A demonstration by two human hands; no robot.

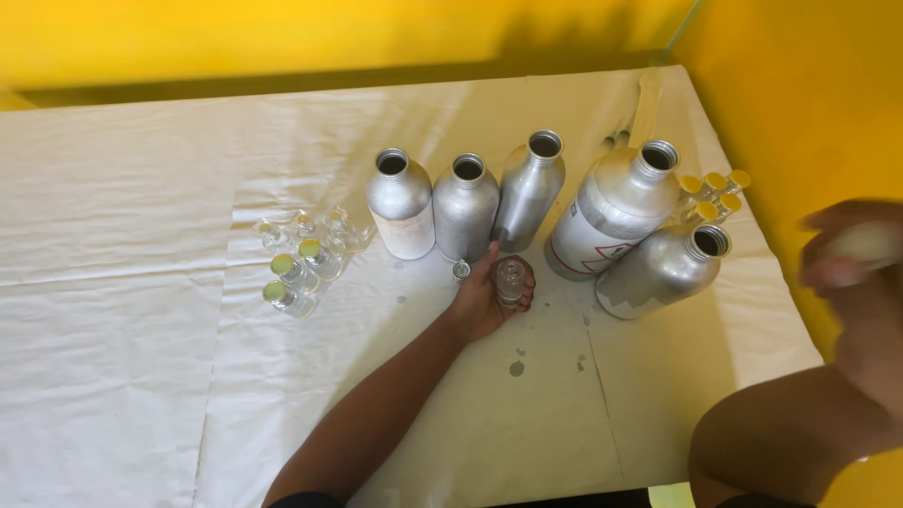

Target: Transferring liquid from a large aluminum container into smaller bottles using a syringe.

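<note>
While the left hand (489, 296) sits wrapped around a small clear vial (510, 280) on the white sheet (113, 310), just in front of the open aluminium bottles (466, 207), the blurry right hand (861, 259) is raised off to the side, grip impossible to tell, so I'd say it's mid-fill and needs a steady pour next.

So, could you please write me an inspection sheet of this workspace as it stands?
Surface: white sheet over the table, creased, dark spots by the hand.
Job's things: small clear vial, upright, open-topped; five open metal bottles standing behind it.
Clutter: small glass vials at left, some yellow-capped; yellow-capped vials at right; a small cap.
Grippers: left hand wrapped around the vial; right hand raised, blurred, contents unclear.
Cables: nothing seen.
Surroundings: yellow walls.
</note>
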